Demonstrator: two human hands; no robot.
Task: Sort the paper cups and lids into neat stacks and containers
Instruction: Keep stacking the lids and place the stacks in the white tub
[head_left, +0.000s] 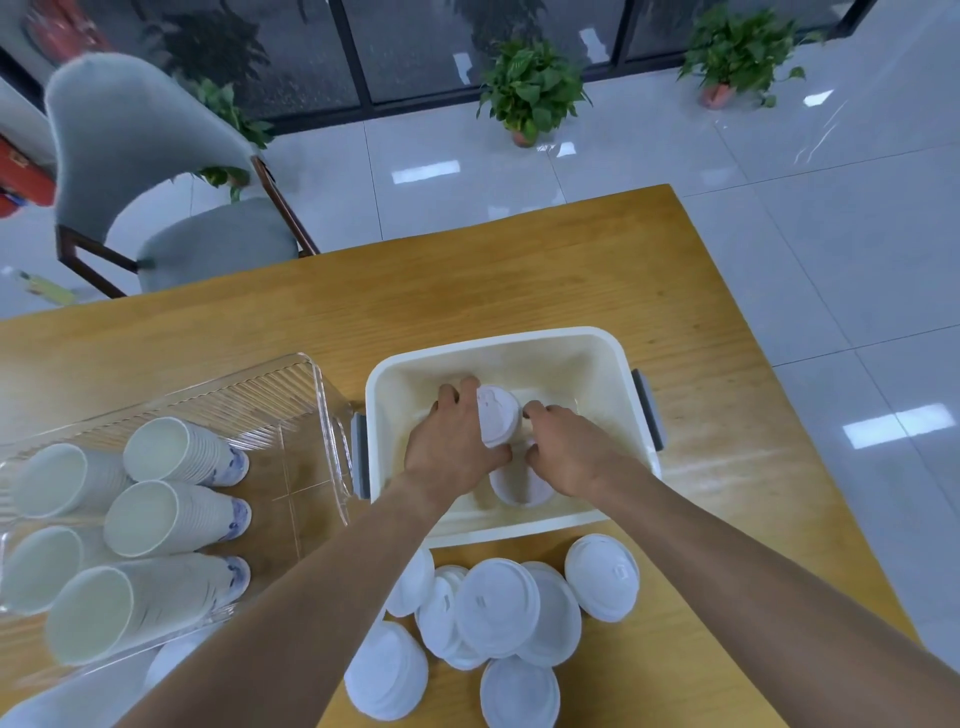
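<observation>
Both my hands reach into a white plastic tub (597, 348) on the wooden table. My left hand (452, 441) grips a stack of white lids (497, 415), tilted on its side. My right hand (566, 447) is beside that stack, fingers curled down toward it; whether it holds anything is hidden. Another lid stack (519, 488) lies in the tub beneath my hands. Several loose white lids (498, 608) lie scattered on the table in front of the tub. A clear ribbed bin (311, 410) on the left holds several stacks of white paper cups (171, 514) lying on their sides.
The wooden table (467, 291) ends at the right, with tiled floor beyond. A grey chair (156, 171) stands at the far left side. Potted plants (530, 93) sit on the floor by the window.
</observation>
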